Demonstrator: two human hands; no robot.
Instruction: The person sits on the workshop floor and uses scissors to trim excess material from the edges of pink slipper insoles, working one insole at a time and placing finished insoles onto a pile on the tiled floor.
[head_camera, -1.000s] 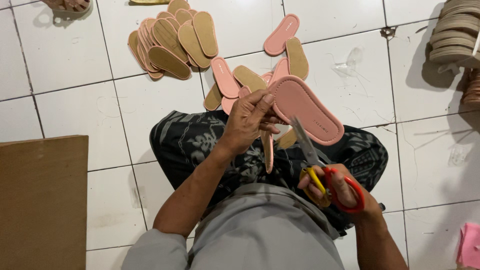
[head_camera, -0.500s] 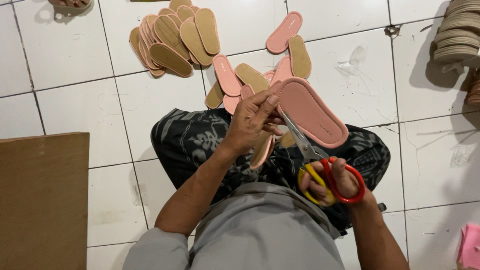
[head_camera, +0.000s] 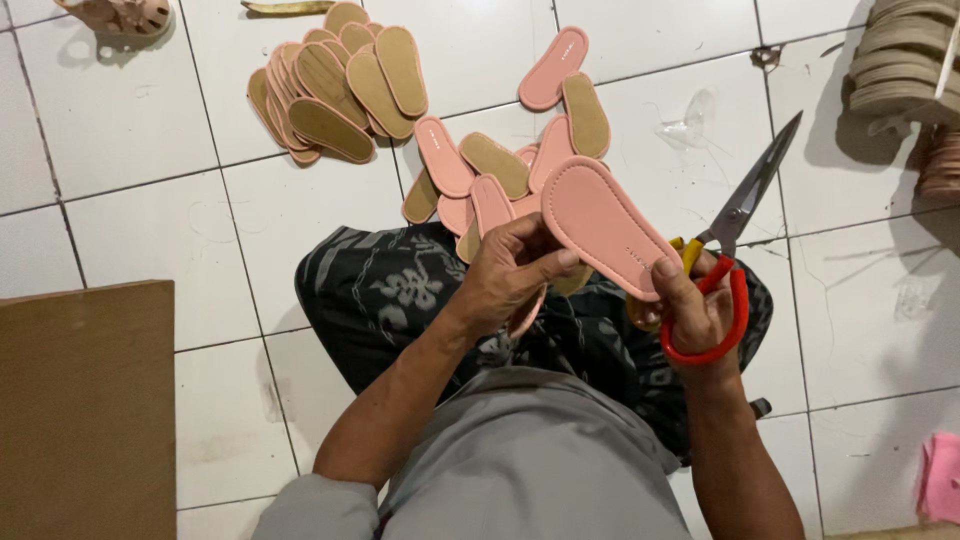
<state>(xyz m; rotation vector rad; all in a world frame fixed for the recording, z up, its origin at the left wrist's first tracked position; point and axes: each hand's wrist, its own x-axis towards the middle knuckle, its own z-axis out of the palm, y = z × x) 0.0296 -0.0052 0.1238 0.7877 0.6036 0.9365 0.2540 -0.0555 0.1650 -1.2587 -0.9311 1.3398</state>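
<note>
A pink insole (head_camera: 605, 225) is held above the lap, pinched at its near edge by the left hand (head_camera: 515, 275) and steadied by the right hand's (head_camera: 690, 305) thumb. That hand is also closed around red-handled scissors (head_camera: 725, 250). The insole is judged light, thin and flexible, best gripped by its edge. More insoles (head_camera: 345, 85) lie toward the floor's far edge.

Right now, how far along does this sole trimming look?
Hard to say exactly. A fanned stack of tan soles lies apart on the floor, looking sorted. In hand: the left hand holds a pink sole, and the right hand steadies its edge while gripping red-handled scissors, blades pointing away. A loose pile of soles lies beyond the knees, possibly waiting.
</note>
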